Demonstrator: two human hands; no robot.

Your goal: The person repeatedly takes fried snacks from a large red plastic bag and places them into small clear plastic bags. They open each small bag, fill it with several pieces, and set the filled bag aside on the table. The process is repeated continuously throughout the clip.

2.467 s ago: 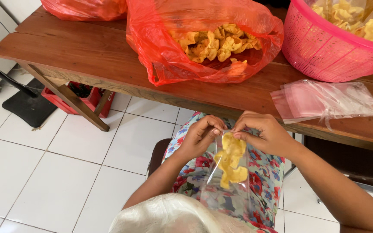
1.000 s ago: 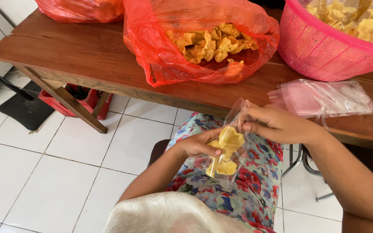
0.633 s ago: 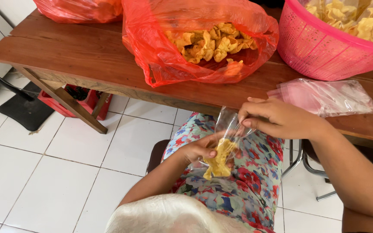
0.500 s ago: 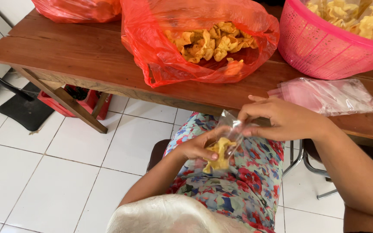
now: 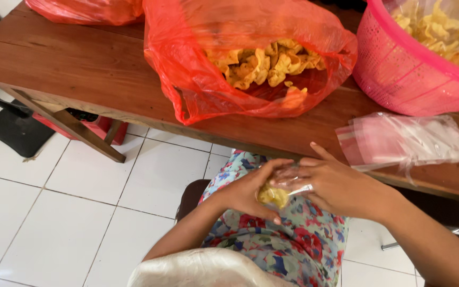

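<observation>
The small clear bag of yellow chips (image 5: 276, 194) sat clamped between both hands over my lap, just below the near edge of the table. My left hand (image 5: 248, 192) cupped it from the underside, fingers curled closed around the bulging bottom where the chips showed through the plastic. My right hand (image 5: 336, 183) pressed in from the other side, thumb and fingers pinched together on the crumpled top of the bag, so both grips were shut on the same packet. Under the hands lay the floral skirt (image 5: 288, 239), blue with red flowers, and at the bottom of the view a pale cloth (image 5: 203, 268) covered my head. White floor tiles (image 5: 54, 212) spread out to the left.

Beyond the hands ran the brown wooden table (image 5: 81, 69). On its near right edge rested a stack of empty clear bags (image 5: 405, 141), flat and well apart from the packet. Further back, in the middle, a large red plastic bag (image 5: 240, 58) lay open with a heap of yellow chips (image 5: 264, 64) inside. To the far right stood a pink mesh basket (image 5: 415, 74) also filled with chips. At the far left corner I saw part of another red bag (image 5: 86, 10). A slanted table leg (image 5: 70, 125) and a red crate (image 5: 99, 127) stood beneath the left end
</observation>
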